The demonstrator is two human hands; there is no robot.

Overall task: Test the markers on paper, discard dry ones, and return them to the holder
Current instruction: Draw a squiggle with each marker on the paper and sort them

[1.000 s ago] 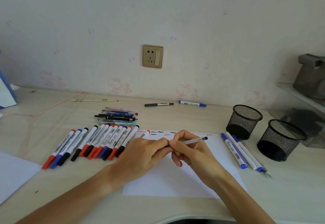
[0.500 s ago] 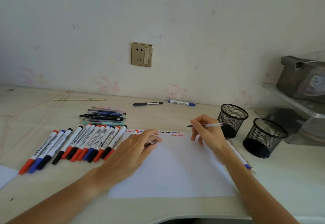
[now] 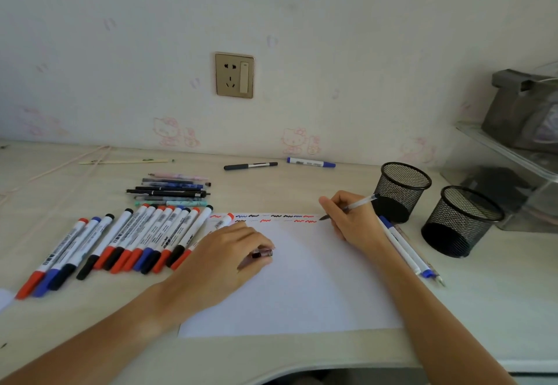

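A clear-barrelled pen (image 3: 350,207) is pinched in the curled fingers of the right hand (image 3: 353,220), its dark tip set at the top right corner of the white paper (image 3: 302,288), just past the two rows of red, blue and black squiggles (image 3: 273,218). The left hand (image 3: 223,261) is rested on the paper's left part, and a small dark cap (image 3: 263,254) is held in its bent fingers. A row of capped whiteboard markers (image 3: 126,241) is laid to the left of the sheet, with thinner pens (image 3: 169,190) behind it. Two blue-capped markers (image 3: 401,247) are laid right of the paper, beside two black mesh holders (image 3: 403,190).
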